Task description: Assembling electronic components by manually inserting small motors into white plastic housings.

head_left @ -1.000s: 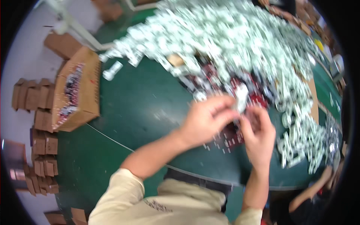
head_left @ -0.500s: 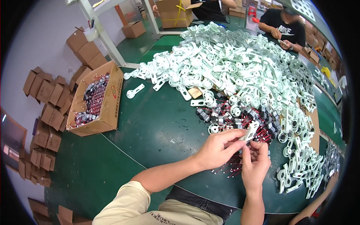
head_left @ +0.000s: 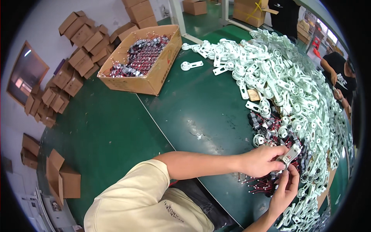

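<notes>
From where I stand, the person's bare left hand (head_left: 264, 161) pinches a pale mint-white plastic part with a slotted arm (head_left: 292, 153) between thumb and fingers, above a cluster of small black-and-grey pieces with thin red wires (head_left: 266, 123). The bare right hand (head_left: 285, 189) has its fingertips at the part's lower end; whether they pinch anything, I can't tell. Alongside, a broad heap of similar pale plastic pieces (head_left: 278, 77) spreads over the smooth green tabletop (head_left: 193, 112). Off to the left, an open brown cardboard box (head_left: 127, 84) holds more wired pieces.
</notes>
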Available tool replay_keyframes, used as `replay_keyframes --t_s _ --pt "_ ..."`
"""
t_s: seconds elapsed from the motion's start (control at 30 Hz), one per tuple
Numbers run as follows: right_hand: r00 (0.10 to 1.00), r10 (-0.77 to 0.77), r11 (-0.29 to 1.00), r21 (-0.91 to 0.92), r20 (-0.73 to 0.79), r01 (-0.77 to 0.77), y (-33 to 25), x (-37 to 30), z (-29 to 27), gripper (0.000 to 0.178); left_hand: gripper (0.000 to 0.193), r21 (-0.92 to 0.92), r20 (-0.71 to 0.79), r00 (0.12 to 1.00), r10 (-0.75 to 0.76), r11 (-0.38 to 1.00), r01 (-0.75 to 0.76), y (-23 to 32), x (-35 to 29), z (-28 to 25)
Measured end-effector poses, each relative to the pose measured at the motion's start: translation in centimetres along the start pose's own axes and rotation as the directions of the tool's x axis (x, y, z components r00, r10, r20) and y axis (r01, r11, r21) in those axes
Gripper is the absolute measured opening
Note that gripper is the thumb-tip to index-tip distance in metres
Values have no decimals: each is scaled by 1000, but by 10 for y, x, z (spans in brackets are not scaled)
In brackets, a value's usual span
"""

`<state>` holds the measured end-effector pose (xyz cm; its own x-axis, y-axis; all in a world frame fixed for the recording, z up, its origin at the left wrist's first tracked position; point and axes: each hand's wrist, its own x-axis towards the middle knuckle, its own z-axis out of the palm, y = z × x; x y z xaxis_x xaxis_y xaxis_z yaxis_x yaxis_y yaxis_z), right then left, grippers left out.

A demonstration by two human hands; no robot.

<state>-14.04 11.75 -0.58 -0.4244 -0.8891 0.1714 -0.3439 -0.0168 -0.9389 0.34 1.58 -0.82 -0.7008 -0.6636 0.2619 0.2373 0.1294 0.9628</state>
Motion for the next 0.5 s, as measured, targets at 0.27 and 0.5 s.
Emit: replay_keyframes --t_s 0.27,0.5 --pt "999 -32 999 23 -33 33 4 -1 7 15 22 -27 12 999 -33 999 34 -7 -1 1" --pt "997 -50 998 29 -56 51 -1 -10 3 14 18 -325 119 969 -216 914 244 -11 5 6"
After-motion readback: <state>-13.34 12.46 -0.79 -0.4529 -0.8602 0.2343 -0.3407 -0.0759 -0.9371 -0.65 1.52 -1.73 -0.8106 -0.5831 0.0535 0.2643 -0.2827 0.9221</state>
